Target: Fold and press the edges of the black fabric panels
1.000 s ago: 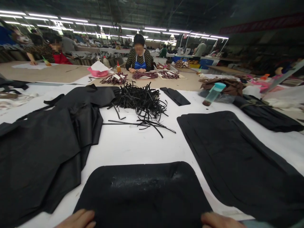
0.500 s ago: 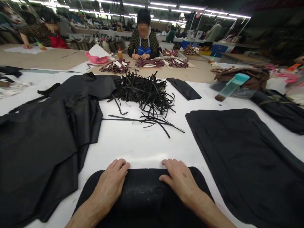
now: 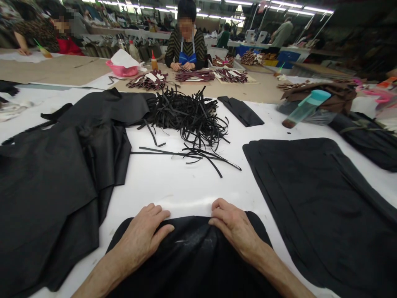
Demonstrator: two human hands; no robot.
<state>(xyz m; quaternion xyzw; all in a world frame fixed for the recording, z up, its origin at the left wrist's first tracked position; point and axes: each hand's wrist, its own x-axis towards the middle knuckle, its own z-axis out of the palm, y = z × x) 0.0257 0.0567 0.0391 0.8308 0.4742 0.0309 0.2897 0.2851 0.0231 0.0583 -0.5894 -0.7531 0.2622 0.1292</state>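
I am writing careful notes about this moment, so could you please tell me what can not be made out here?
All in the head view:
Near end of the black panel: cut off by the bottom edge.
Panel parts beneath the left hand and right hand: covered by them.
Inside of the pink basin: hidden by the white sheet.
Dark contents of the capped bottle: too small to identify.

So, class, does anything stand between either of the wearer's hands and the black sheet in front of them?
Nothing visible does: the left hand and right hand both touch the black sheet at its far edge. The black strips lie beyond, on the white tabletop, apart from both hands.
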